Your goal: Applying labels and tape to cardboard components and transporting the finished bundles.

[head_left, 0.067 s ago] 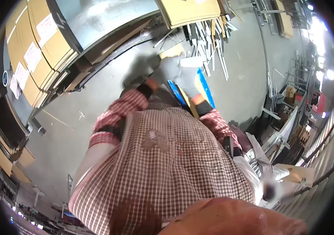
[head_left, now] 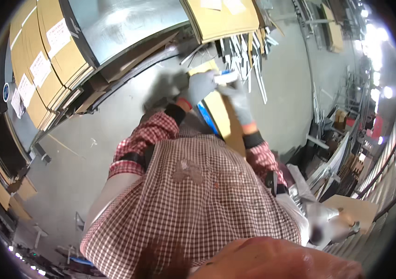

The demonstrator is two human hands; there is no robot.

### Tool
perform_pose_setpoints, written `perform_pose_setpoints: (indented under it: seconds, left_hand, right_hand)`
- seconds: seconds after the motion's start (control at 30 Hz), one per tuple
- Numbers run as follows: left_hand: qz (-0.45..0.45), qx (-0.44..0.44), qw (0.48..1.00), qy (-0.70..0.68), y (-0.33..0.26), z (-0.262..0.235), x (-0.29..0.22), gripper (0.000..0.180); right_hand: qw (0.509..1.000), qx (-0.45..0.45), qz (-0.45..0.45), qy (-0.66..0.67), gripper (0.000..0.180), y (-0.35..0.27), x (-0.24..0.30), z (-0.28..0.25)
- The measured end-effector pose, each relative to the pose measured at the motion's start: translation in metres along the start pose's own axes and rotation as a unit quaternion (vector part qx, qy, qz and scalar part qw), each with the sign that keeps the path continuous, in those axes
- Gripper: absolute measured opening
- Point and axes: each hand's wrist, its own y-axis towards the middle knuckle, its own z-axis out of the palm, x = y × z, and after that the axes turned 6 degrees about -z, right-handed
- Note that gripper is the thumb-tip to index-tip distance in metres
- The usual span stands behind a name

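Note:
My left hand, in a grey glove, reaches forward with its fingers closed at the left end of a short white-and-blue piece. From the right, my right hand, gloved in grey with an orange cuff, closes its fingers against the near side of that piece. The piece's exact kind does not show. Beneath the hands a long tan board extends back toward my apron. A bright blue strip runs along its left side. My right glove and forearm cover part of its right side.
Flat cardboard stacks stand at left, beside a shiny metal-topped table. Ahead, a tan stack sits above a heap of thin strips. Metal parts crowd the right. Another person's hand is by a tan panel.
My right hand has moved forward, up to the white-and-blue piece. The blue strip that showed at the right is no longer visible there. My left hand has shifted slightly.

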Motion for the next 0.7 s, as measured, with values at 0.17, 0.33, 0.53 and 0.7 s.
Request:
perform_pose_setpoints:
  seconds: [0.17, 0.33, 0.53, 0.7]
  left_hand:
    - [-0.051, -0.005, 0.996, 0.078, -0.017, 0.01, -0.003, 0.036]
    - [-0.084, -0.033, 0.992, 0.094, -0.012, 0.01, 0.002, 0.052]
    - [-0.021, -0.016, 0.973, 0.229, 0.006, 0.018, -0.02, 0.044]
    - [0.135, -0.355, 0.908, 0.177, -0.03, -0.048, 0.028, 0.045]
  right_hand:
    - [0.854, 0.279, -0.024, -0.439, 0.047, 0.021, 0.046, -0.008]
    - [0.666, 0.398, -0.008, -0.632, 0.042, 0.111, 0.059, -0.026]
    - [0.37, 0.416, -0.098, -0.825, 0.016, 0.166, -0.076, -0.13]
    - [0.661, 0.24, 0.018, -0.711, 0.037, 0.131, -0.014, -0.088]
